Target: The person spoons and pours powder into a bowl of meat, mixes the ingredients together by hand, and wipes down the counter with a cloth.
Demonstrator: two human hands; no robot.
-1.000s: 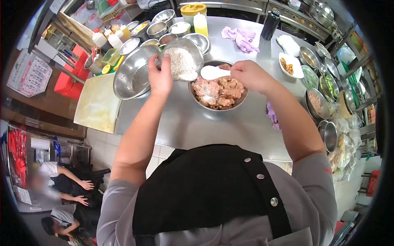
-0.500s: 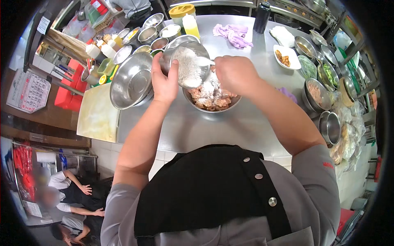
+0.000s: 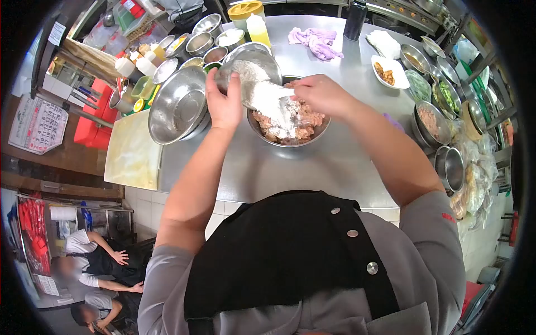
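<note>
And here the right hand (image 3: 322, 99) swallows the end of the white spoon (image 3: 286, 92), whose scoop melts into the flour (image 3: 267, 100) until I can't pick out its edge, while the tilted steel bowl (image 3: 269, 62) hides some fingers of the left hand (image 3: 225, 107) and covers part of the rim of the meat bowl (image 3: 288, 144)! Beyond the right forearm (image 3: 385, 146) a purple cloth (image 3: 394, 122) shows just a sliver, the dark bottle (image 3: 354, 21) loses its top at the view's upper edge, and the red lettering (image 3: 448, 217) is too tiny to read.
</note>
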